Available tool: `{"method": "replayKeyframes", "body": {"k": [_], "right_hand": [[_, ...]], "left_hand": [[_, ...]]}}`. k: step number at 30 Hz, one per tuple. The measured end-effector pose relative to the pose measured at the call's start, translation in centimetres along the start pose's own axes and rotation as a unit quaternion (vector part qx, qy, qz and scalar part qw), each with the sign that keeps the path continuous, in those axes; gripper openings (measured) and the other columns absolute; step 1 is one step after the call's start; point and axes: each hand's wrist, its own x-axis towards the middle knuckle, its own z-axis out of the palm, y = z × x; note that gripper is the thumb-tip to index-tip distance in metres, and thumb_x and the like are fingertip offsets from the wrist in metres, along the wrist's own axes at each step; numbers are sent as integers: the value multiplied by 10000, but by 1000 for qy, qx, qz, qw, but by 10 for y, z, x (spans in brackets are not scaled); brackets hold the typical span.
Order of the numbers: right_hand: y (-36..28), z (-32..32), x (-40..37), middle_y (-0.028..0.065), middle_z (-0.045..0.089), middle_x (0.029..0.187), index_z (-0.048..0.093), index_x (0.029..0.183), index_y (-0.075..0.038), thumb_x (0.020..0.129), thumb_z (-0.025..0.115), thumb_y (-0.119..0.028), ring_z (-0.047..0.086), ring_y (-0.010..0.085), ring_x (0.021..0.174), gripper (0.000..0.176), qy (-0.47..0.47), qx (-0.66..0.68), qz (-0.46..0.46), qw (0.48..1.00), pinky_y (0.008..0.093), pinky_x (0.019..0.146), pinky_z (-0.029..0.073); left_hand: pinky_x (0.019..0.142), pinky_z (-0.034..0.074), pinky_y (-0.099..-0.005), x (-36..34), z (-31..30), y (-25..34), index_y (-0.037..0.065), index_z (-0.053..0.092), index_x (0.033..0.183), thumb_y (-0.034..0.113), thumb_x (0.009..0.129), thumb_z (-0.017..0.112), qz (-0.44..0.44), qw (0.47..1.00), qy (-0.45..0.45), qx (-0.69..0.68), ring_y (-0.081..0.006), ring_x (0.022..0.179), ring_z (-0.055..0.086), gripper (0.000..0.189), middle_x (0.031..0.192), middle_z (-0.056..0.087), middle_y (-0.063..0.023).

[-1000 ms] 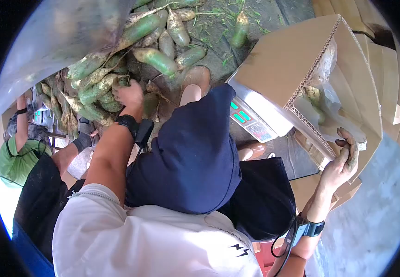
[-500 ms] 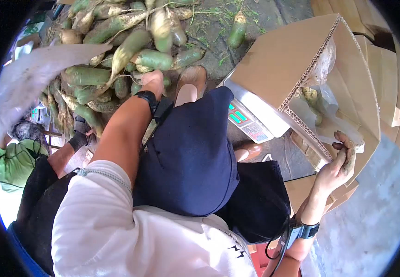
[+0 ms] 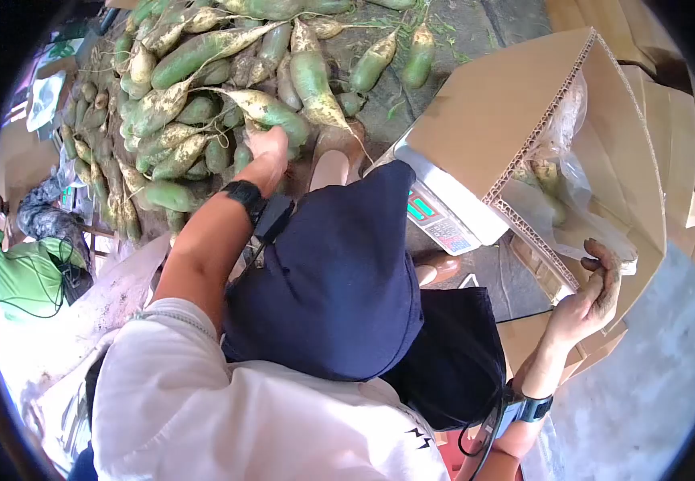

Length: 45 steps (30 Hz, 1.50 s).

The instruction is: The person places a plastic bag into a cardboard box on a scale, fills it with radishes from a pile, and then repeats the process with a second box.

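Observation:
My left hand (image 3: 268, 147) reaches into a heap of green radishes (image 3: 179, 60). Its fingers curl against one green radish (image 3: 265, 107), whose body partly hides the fingertips. Off to the right, my right hand (image 3: 584, 301) is beside the open mouth of a cardboard box (image 3: 476, 112), its muddy fingers loosely bent and apart. Just behind those fingers is a clear plastic bag (image 3: 576, 188) lining the box. Inside the bag lies at least one radish (image 3: 546, 176).
A digital scale (image 3: 443, 223) is under the box, its green display lit. Flattened cardboard (image 3: 676, 152) leans at the right. A person in a green top (image 3: 30, 276) sits at the left. A whitish plastic sheet or sack (image 3: 115, 293) lies near my left arm.
The whitish sheet has dropped from the upper left to beside my left arm. Radishes blurred by motion now lie still on the heap. My right hand has hardly moved.

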Motion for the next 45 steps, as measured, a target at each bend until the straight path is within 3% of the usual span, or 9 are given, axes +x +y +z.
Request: {"method": "replayKeyframes", "body": {"k": [5,6,9,19,22,25,33,39,45], "right_hand": [[-1,2,1,129,664,924,622,956,48,835,341,59,604,181,817,306,11,12,4,1000,290,739,477],[-1,2,2,129,664,922,623,952,48,833,343,60,605,182,813,304,14,13,-6,1000,290,736,478],[-1,3,2,126,663,915,623,942,45,827,351,65,608,185,802,296,16,7,-23,1000,289,727,482],[-8,1,2,121,640,889,617,928,41,805,354,89,621,203,789,293,8,-11,-7,1000,297,713,506],[-7,1,2,112,642,888,617,964,33,814,370,94,621,195,752,295,13,-31,-33,999,299,684,505],[-22,-4,4,109,649,906,617,1024,16,856,435,75,606,181,767,254,21,-5,34,999,301,722,494],[-109,-28,40,158,542,1150,528,1162,0,758,620,62,524,266,1074,419,1,-7,-167,986,365,923,408],[-241,53,85,228,518,1175,441,1258,-2,728,620,-103,492,388,1127,569,-48,138,-350,925,468,948,409],[-294,86,100,155,551,1116,465,1271,-4,632,728,-158,540,287,1064,708,-72,-2,-369,926,425,887,444]], "left_hand": [[1039,341,-409,-7,-19,51,-5,317,1385,221,760,613,365,926,22,91,-414,1149,436,727,1302,385,-286],[1060,327,-406,8,-4,56,-32,249,1408,334,739,682,263,953,-147,28,-427,1207,413,877,1349,340,-313],[1090,305,-369,-12,36,106,-92,182,1410,618,613,739,91,944,-192,254,-422,1325,316,1204,1423,237,-348],[868,500,-389,-4,105,123,-31,367,1289,383,680,795,11,946,-247,210,-344,1036,596,852,1229,555,-214],[685,525,-406,-32,38,155,-61,289,1316,232,758,747,-61,926,-361,-91,-292,935,614,779,1108,572,-206],[813,527,-458,-9,22,149,23,252,1377,22,823,631,-104,793,-492,-344,-294,1060,576,671,1186,537,-174],[973,421,-318,-50,-70,259,82,237,1405,8,842,626,111,758,-399,-504,-200,1153,501,688,1254,514,-103],[978,435,-413,-114,-156,338,95,294,1401,45,831,647,205,728,-319,-571,-268,1173,499,672,1297,472,-109],[1076,344,-437,-133,-209,367,16,404,1346,430,923,509,-4,714,-299,-633,-279,1251,444,601,1367,452,-147]]}}
